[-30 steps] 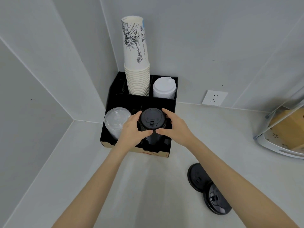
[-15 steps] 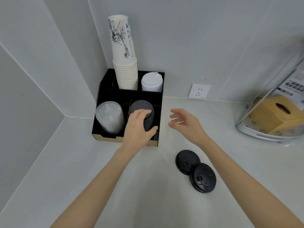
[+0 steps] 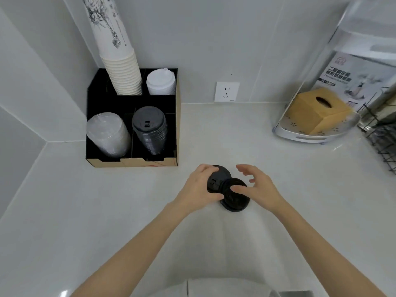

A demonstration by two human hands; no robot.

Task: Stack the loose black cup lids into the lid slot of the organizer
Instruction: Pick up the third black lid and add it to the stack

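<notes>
A tall stack of black plastic lids (image 3: 151,129) is sitting in the black organizer's (image 3: 176,116) front-right slot. Two loose black lids (image 3: 227,187) are lying overlapped on the white counter (image 3: 107,211); the left hand (image 3: 200,187) is gripping one's edge while the right hand (image 3: 258,185) is hovering spread, holding nothing.

Single head view, looking steeply down, close over counter (image 3: 128,211) corner.

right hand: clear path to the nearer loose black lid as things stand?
Probably yes. The right hand hovers open right over the nearer black lid, thumb across its top, nothing between them. The farther lid overlaps its rim and is in the left hand, so lifting may drag it.
</notes>
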